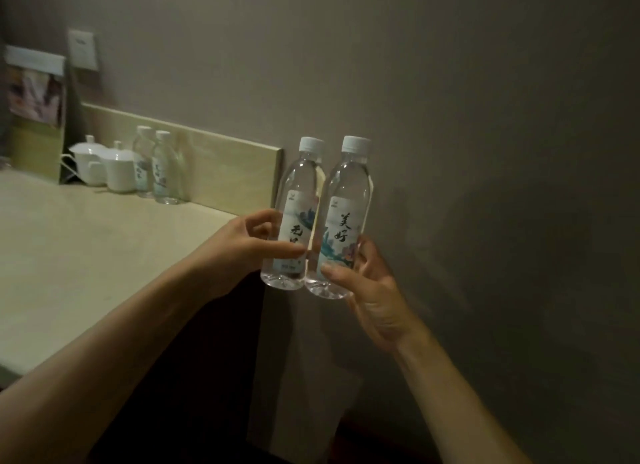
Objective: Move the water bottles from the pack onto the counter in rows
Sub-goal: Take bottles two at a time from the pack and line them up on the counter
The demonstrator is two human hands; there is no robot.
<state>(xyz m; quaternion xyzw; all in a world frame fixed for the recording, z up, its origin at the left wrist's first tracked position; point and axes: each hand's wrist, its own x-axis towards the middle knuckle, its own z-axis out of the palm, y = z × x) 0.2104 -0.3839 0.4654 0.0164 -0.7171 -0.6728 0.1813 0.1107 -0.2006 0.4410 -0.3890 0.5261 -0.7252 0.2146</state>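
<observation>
Head view: nearest to us, our two bare forearms rise from the bottom corners of the frame toward its centre. Our left hand [256, 241] has its fingers [277, 252] wrapped round the lower body of the left held bottle [298, 217], the thumb and forefinger lying across its label. Our right hand [367, 287] grips the right held bottle [346, 221] near its base, the thumb pressed on the front of the label and the other fingers curled behind it. Both bottles are clear, full, white-capped and close to upright, leaning slightly toward the right. They touch side by side and are held in the air at the centre of the frame, just past the right end of the table [86, 255], in front of the grey wall [485, 117].

The pale table fills the left-middle of the frame, with a dark space under its edge. Farther back, in the upper left, two more bottles [156, 165] of the same kind stand on the table against the low backsplash [225, 165], one just beside the other. Left of them, touching or nearly so, stand two white lidded cups [104, 165]. Behind those a standing brochure [34, 110] leans at the far left edge, and a wall switch plate [82, 49] sits above it.
</observation>
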